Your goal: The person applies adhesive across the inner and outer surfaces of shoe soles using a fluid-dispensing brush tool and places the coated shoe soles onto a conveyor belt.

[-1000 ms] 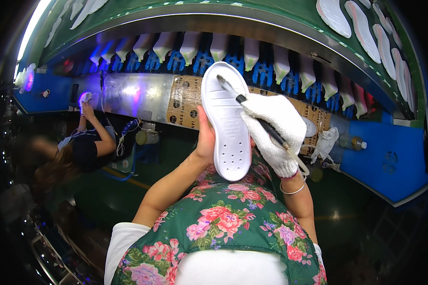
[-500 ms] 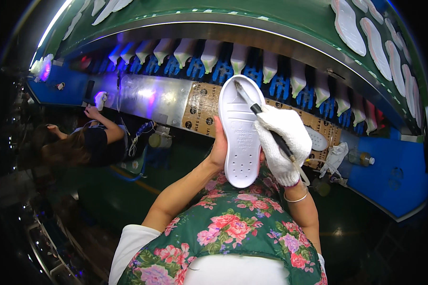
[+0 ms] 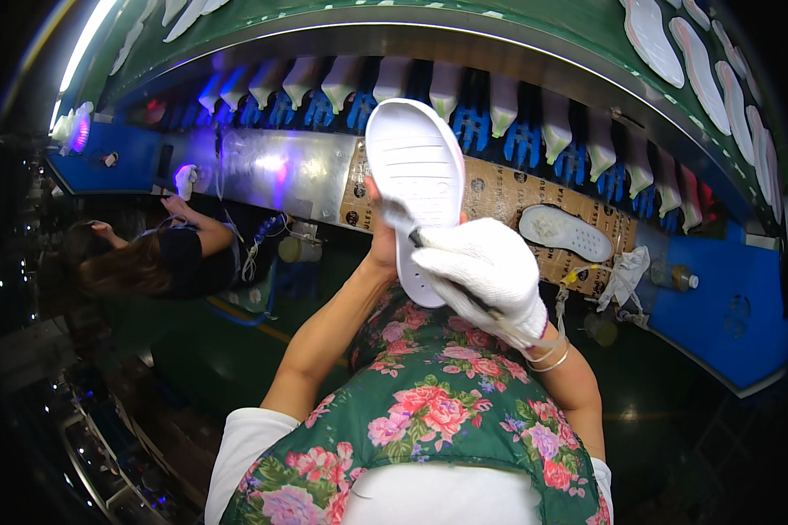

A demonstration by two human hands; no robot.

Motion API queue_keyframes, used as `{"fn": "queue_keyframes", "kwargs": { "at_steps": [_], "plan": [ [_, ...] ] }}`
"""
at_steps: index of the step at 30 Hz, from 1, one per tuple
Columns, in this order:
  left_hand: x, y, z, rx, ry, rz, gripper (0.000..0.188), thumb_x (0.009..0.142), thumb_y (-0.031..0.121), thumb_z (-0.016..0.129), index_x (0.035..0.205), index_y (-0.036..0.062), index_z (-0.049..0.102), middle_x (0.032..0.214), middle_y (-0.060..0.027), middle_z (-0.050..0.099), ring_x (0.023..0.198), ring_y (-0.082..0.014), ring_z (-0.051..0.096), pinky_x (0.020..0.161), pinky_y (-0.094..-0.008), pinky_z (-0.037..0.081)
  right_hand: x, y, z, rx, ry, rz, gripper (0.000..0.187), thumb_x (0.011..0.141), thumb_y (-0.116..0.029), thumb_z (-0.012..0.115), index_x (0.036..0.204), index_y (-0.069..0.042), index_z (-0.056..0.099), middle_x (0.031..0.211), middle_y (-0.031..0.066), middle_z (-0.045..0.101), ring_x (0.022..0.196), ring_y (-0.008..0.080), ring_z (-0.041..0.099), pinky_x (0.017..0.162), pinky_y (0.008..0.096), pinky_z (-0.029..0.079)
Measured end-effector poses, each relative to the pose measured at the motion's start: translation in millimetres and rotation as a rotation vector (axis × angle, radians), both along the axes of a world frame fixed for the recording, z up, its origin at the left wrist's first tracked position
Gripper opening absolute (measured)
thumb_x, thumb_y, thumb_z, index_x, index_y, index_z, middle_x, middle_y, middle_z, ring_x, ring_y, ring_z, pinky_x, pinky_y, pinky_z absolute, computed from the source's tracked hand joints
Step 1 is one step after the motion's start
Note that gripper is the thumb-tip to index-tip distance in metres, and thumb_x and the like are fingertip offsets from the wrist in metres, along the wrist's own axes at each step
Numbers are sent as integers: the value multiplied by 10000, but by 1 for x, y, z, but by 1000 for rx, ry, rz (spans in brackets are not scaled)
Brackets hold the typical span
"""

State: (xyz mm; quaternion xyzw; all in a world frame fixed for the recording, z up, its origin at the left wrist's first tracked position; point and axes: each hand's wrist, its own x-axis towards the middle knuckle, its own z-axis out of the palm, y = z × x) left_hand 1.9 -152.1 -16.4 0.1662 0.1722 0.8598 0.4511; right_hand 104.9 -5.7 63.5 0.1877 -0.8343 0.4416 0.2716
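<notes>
My bare left hand (image 3: 383, 234) grips a white shoe sole (image 3: 416, 166) from its left side and underneath, holding it up before me with its grooved, raised-rim inside facing me. In a white knitted glove, my right hand (image 3: 490, 269) is closed round a brush (image 3: 402, 216) with a dark handle. The bristles are smeared by motion and lie over the left edge of the sole's middle. A thin hose trails from the brush past my right wrist. My left fingertips are mostly hidden behind the sole.
Another sole (image 3: 566, 233) lies on the printed cardboard (image 3: 490, 188) of the bench. Hanging shoe lasts (image 3: 503, 101) in blue clamps line the back. More soles (image 3: 652, 39) rest on the green belt (image 3: 534, 31). A white cloth (image 3: 624, 278) and bottle (image 3: 674, 276) are right; a co-worker (image 3: 162, 254) is left.
The brush has moved from the sole's far end down to the left edge of its middle. The sole has shifted away and left, tilting; the sole on the cardboard is now uncovered.
</notes>
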Motion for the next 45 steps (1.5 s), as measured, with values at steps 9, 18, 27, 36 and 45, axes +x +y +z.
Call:
{"fn": "queue_keyframes", "kwargs": {
  "at_steps": [9, 18, 27, 36, 45],
  "plan": [
    [-19, -7, 1, -222, -100, 3, 1218, 685, 1005, 156, 1298, 2, 476, 1002, -197, 647, 821, -288, 689, 722, -438, 598, -8, -9, -9, 38, 99, -13, 354, 678, 8, 794, 1015, -84, 742, 994, 111, 742, 823, 273, 706, 715, 356, 540],
    [-38, 8, 3, 5, -198, 108, 1159, 669, 1002, 289, 1290, 41, 479, 999, -171, 604, 859, -317, 648, 702, -490, 571, -11, -16, -15, 33, 135, -53, 349, 714, -48, 785, 1053, -113, 738, 907, 71, 722, 786, 264, 688, 681, 371, 532],
    [-50, 11, -2, 61, -157, 65, 1131, 669, 1001, 307, 1268, 62, 501, 992, -159, 600, 847, -317, 607, 674, -474, 542, -5, -9, -19, 20, 80, -6, 433, 681, -8, 795, 1098, -102, 726, 917, 90, 735, 789, 268, 702, 704, 369, 545],
    [-52, 14, 8, 64, -199, 11, 1140, 634, 1006, 364, 1273, 75, 517, 972, -207, 606, 770, -348, 632, 633, -499, 548, -2, -6, -23, 38, 50, -7, 379, 712, -6, 779, 1076, -93, 720, 920, 99, 732, 781, 258, 707, 689, 358, 543],
    [-63, 11, 7, 59, -105, -54, 1213, 626, 1021, 303, 1309, 39, 508, 968, -237, 642, 771, -362, 679, 613, -483, 581, -3, 2, -17, -54, 1, -28, 321, 720, -31, 784, 1032, -97, 745, 959, 94, 731, 797, 254, 693, 684, 359, 539]
  ]
}}
